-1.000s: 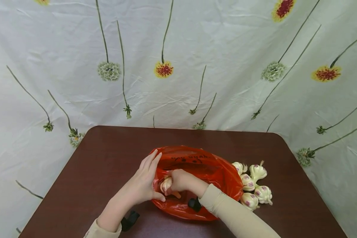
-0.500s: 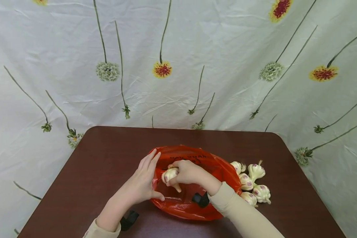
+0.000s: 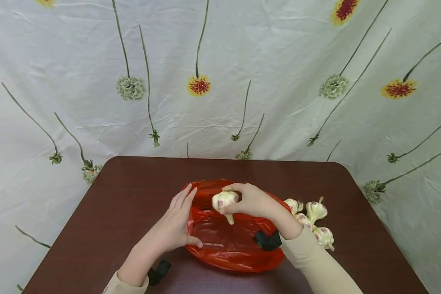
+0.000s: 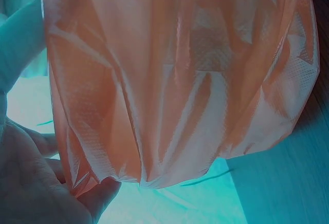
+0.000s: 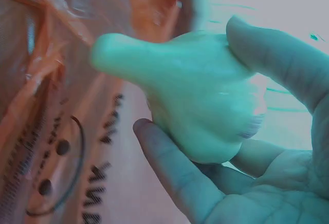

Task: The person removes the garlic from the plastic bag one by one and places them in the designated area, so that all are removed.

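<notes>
In the head view my left hand (image 3: pixel 170 228) is at the left side of a red plastic bag (image 3: pixel 235 261), its straight fingers spread wide from the thumb along the rim. The left wrist view shows the wrinkled bag (image 4: pixel 169 90) filling most of the frame, my left hand (image 4: pixel 31 178) at its lower corner. Over the bag's opening, my right hand (image 3: pixel 255 202) grips a garlic bulb (image 3: pixel 225 200) by its round body, stem pointing down. Seen from the right wrist, thumb and fingers surround the pale garlic bulb (image 5: pixel 200 90), with the printed bag behind.
Several garlic bulbs (image 3: pixel 316 211) lie on the dark brown table (image 3: pixel 147 183) to the bag's right, partly hidden by the right arm. A white flower-patterned cloth (image 3: pixel 220 53) hangs behind the table. Black straps sit at both wrists.
My right hand has lifted the garlic bulb up from inside the bag, moving right and away from me. The left hand has stayed at the bag's left rim.
</notes>
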{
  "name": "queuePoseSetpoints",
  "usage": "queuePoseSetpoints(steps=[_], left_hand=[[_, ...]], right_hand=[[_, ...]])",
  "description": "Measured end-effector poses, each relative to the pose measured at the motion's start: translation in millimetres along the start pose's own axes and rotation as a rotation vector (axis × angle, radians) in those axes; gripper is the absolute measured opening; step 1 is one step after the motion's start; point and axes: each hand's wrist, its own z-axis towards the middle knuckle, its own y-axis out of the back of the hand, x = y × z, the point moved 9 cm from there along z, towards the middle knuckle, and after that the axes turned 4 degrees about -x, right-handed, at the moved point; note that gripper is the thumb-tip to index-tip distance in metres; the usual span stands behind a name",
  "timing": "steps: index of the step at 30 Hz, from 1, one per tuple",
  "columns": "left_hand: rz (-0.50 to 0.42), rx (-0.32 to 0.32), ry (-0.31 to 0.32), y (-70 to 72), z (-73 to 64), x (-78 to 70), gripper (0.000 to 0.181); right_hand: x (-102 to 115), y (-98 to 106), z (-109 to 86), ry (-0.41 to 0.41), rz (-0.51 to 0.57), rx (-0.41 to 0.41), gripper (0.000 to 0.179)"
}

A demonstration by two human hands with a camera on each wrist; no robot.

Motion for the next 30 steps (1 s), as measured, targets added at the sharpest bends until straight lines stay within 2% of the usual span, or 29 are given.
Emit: queuePoseSetpoints(steps=[10, 14, 23, 26, 30], left_hand=[[0.0, -0.007, -0.015, 1.4, -0.4, 0.4, 0.133], [-0.002, -0.002, -0.013, 1.5, -0.8, 0.9, 0.133], [0.002, -0.015, -0.021, 2.7, -1.8, 1.0, 0.133], [0.002, -0.012, -0.014, 2.5, -2.3, 1.7, 0.133], [0.004, -0.01, -0.012, 2.5, -2.7, 2.1, 0.132]], right_hand=[[-12.7, 52.9, -23.5, -0.013, 0.219, -0.11, 0.062], [-23.2, 73.7, -33.9, -0.043, 0.297, -0.171, 0.062], [-63.8, 119.4, -64.3, -0.156, 0.307, -0.365, 0.062], [-85.4, 128.7, -76.6, -0.219, 0.277, -0.406, 0.069], [-115.6, 134.7, -93.3, -0.304, 0.25, -0.421, 0.081]])
